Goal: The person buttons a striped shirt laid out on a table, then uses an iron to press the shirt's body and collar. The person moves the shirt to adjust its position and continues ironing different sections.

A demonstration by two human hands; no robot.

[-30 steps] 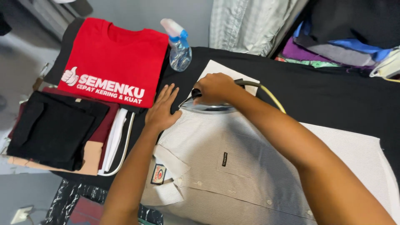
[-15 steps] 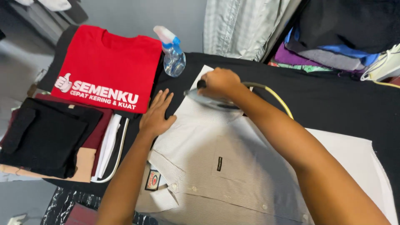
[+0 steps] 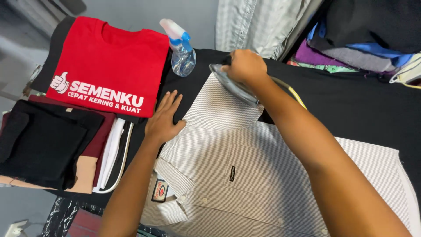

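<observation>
wall (image 3: 131, 13): plain grey, evenly lit | work surface (image 3: 351, 109): black cloth cover | floor (image 3: 17, 48): pale, blurred, at left

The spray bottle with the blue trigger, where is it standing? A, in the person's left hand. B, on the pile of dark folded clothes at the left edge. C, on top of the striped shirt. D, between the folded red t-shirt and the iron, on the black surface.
D: the spray bottle stands on the black surface, with the folded red t-shirt to one side and the iron under the right hand to the other.
</observation>
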